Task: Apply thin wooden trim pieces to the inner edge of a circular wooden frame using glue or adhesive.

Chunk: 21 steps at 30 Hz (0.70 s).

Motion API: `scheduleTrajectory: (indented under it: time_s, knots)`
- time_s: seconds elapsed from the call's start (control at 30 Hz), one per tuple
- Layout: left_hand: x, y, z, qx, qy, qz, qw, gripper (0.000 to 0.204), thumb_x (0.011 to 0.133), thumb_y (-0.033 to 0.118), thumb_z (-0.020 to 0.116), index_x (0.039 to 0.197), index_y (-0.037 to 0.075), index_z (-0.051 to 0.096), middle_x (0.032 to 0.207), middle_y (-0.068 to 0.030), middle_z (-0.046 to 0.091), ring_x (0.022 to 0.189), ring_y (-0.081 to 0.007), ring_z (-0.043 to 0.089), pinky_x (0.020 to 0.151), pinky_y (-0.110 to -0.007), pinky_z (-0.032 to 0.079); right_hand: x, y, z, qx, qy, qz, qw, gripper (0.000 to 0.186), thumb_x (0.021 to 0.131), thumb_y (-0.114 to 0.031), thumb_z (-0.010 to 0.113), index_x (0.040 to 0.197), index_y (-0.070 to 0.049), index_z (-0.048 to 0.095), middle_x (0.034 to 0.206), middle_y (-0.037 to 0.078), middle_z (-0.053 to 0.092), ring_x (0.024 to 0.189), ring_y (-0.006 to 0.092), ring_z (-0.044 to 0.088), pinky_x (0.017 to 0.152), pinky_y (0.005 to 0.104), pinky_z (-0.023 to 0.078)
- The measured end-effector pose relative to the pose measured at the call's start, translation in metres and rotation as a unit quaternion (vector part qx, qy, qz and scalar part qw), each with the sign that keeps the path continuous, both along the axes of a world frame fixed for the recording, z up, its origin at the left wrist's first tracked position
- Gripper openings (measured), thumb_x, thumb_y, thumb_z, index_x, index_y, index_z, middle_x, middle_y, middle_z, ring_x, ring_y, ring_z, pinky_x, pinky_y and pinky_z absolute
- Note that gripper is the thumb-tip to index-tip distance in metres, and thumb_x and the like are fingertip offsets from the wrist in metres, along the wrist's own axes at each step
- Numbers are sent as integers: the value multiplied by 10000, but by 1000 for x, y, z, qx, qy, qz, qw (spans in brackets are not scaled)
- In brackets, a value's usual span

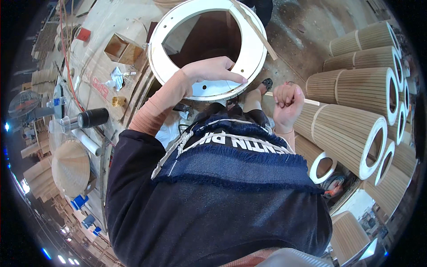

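Note:
A white ring [178,66] with a large oval opening and small dark holes forms the upper face of a round piece in front of me. My left hand [211,71] lies over its near part, the thumb stretched along the white face and the other fingers bent over the opening's inner edge, their tips hidden. Across the ring's far right side rests a thin wooden strip [254,29], its end jutting past the rim. My right hand [288,104] is raised right of the ring, apart from it, with fingers curled in; whatever they may hold is hidden.
Slatted wooden drums [340,129] with white end rings lie stacked at the right. On the worktable [100,58] at the left are a wooden box [123,49], a red roll [82,34] and a small yellowish cup [118,101]. A black cylinder [93,117] and conical hat [71,168] sit nearer.

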<state>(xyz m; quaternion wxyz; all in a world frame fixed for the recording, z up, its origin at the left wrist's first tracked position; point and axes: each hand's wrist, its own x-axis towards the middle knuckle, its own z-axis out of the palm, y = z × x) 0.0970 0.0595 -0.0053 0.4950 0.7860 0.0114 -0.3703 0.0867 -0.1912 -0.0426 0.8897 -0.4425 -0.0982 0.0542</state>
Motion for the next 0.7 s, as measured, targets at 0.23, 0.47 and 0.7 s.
scheduleTrajectory:
  time_s: [0.23,0.47,0.7]
  knots:
    - [-1,0,-6,-12,-15,-2,1000,610,832,501,740,1123,-35,714,957,-135,731,820,-180,676,797,-286,506,4,0,-2,-14,23,19,999,424,1023,-293,437,649,-122,334,560,-14,274,504,110,263,533,290,288]
    - [-3,-7,18,55,-14,16,998,818,803,645,685,1160,-91,674,1074,-208,690,981,-249,656,899,-308,479,7,5,4,-8,9,33,999,418,1030,-267,436,654,-102,361,567,3,301,512,118,283,540,298,302]
    - [-7,-4,9,85,18,32,996,868,810,647,685,1266,-87,607,1190,-218,648,1123,-266,615,958,-331,459,-3,-8,0,-4,38,9,999,402,1012,-228,450,649,-72,379,554,20,334,517,124,304,526,302,281]
